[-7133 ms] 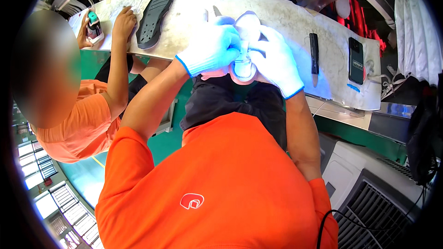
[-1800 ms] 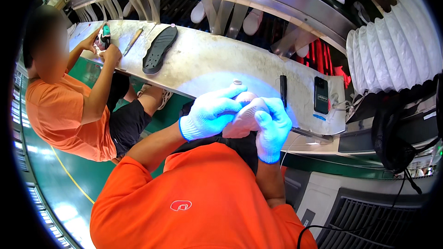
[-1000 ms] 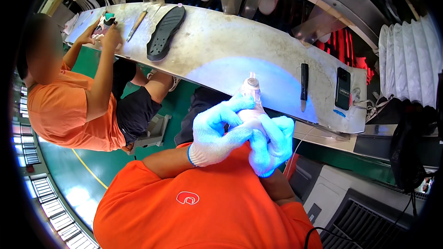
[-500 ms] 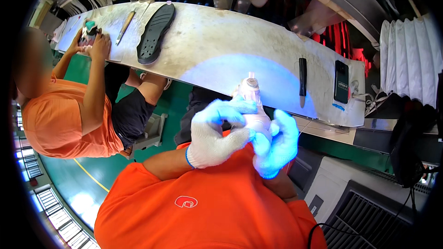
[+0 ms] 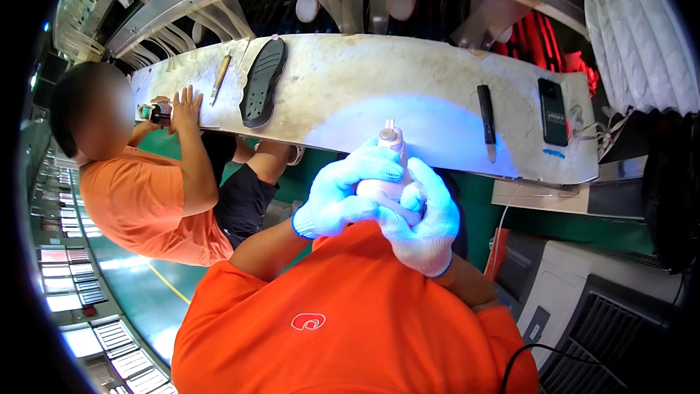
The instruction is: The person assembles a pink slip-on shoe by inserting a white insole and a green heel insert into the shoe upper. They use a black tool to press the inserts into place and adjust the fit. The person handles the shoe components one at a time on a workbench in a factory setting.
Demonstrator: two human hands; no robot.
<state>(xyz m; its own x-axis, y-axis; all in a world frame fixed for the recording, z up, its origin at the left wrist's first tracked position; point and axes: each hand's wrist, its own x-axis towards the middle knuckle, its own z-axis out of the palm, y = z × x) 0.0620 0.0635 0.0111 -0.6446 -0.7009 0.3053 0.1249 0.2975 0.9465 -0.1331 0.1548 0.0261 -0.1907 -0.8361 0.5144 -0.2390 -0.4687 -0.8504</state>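
In front of my chest I hold a pale, pinkish-white shoe (image 5: 374,187) in both hands, bathed in blue light. Its narrow end, with a small raised tab, points away from me toward the workbench (image 5: 350,73). My left hand (image 5: 341,188), in a white knit glove, wraps the shoe's left side with fingers across its upper part. My right hand (image 5: 429,220), gloved alike, closes on the right side and near end, its thumb and fingers bent against the surface. Much of the shoe is hidden under the gloves.
On the bench lie a black shoe sole (image 5: 262,84), a wooden-handled tool (image 5: 221,79), a black-handled knife (image 5: 486,122) and a phone (image 5: 552,111). At left a co-worker (image 5: 146,197) handles a shoe. A grey machine (image 5: 576,299) stands at lower right, near a white ribbed duct (image 5: 642,44).
The camera view has tilted and shifted. My left fingers now lie farther over the shoe, and my right hand has come closer round its near end. The co-worker's hand is now spread on the bench.
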